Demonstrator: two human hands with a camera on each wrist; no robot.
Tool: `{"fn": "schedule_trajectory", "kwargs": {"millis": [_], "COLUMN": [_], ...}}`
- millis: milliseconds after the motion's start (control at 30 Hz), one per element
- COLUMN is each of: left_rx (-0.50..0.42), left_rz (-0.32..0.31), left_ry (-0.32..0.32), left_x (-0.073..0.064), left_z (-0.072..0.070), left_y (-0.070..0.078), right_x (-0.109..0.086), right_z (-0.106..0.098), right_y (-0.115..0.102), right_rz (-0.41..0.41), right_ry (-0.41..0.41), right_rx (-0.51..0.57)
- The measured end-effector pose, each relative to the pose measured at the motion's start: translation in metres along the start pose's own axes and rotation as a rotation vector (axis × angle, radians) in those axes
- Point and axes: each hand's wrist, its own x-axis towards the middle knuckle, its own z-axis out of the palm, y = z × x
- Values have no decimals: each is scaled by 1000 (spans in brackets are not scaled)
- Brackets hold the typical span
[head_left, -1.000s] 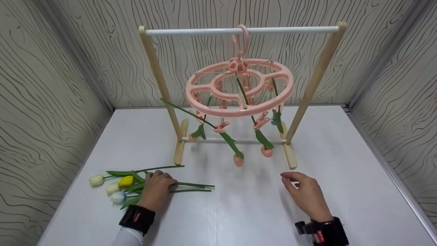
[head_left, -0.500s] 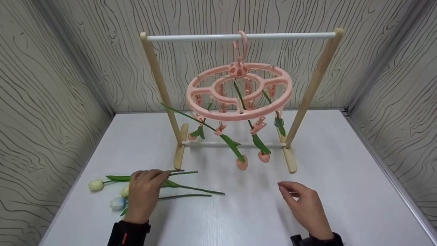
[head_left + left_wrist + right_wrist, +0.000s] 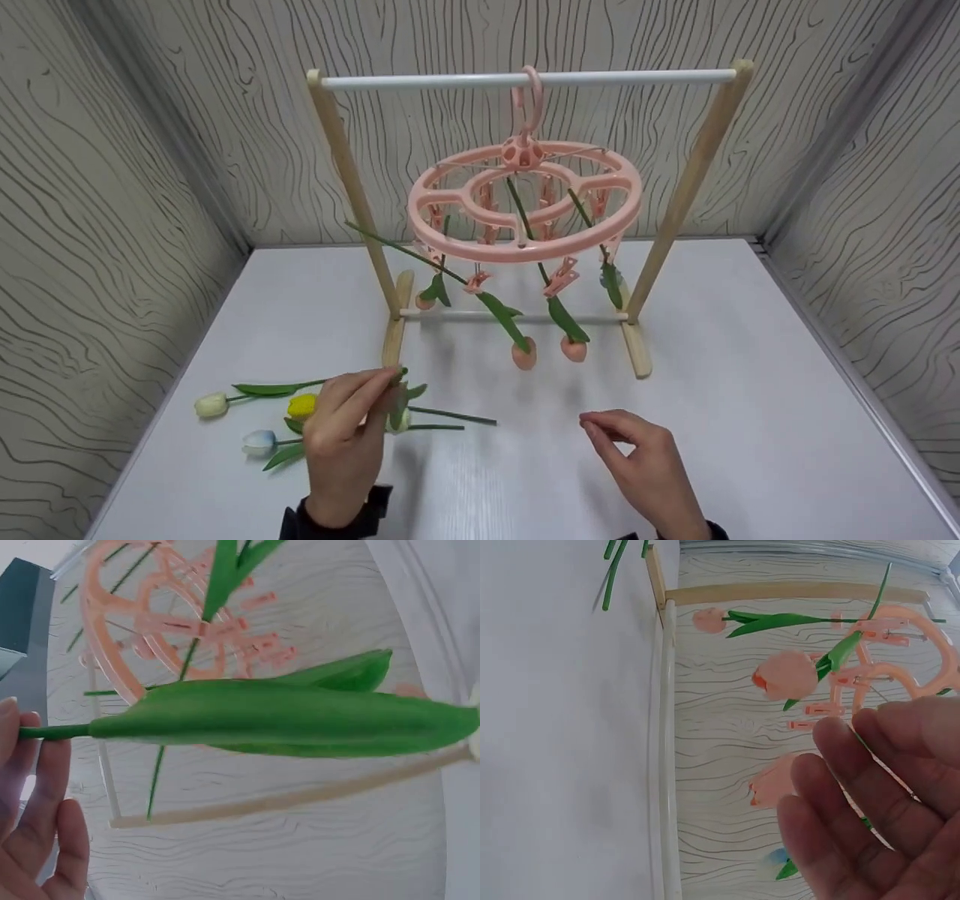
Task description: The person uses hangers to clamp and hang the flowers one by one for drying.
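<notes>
My left hand [image 3: 349, 439] pinches the stem of a pale cream tulip [image 3: 400, 421], which hangs bloom down over the table. In the left wrist view its long green leaf [image 3: 285, 716] crosses the picture, and the thumb and fingertips grip the stem [image 3: 64, 731] at the left. My right hand [image 3: 637, 461] hovers at the front right, fingers loosely bent and holding nothing. Beyond both hands, a pink round clip hanger [image 3: 525, 251] carries several upside-down tulips, among them a pink tulip [image 3: 524, 354] and a second pink tulip [image 3: 574, 348].
A wooden stand with a white rod [image 3: 435, 81] bears the hanger. On the table [image 3: 487, 480] at the left lie a cream tulip [image 3: 211, 406], a yellow tulip [image 3: 302, 406] and a blue-white tulip [image 3: 259, 442]. Patterned walls [image 3: 142, 187] enclose the table.
My left hand has picked the cream tulip out of the pile and carried it right, its bloom now hanging down. My right hand has moved slightly left. The hanging tulips have swung a little.
</notes>
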Motion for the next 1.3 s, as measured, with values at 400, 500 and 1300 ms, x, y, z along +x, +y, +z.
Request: {"fn": "schedule_trajectory", "kwargs": {"millis": [400, 500, 1300], "left_rx": [-430, -467, -548], "left_rz": [-91, -109, -335], "left_ry": [-190, -217, -371], "left_x": [-12, -12, -19], "left_z": [40, 49, 66], "left_y": [39, 47, 53], "right_x": [-14, -15, -16], "right_z": [17, 23, 50], "right_y": [-20, -21, -14], "right_rz": [-77, -144, -519], "right_ry": [42, 69, 153], "right_rx": [59, 55, 134]}}
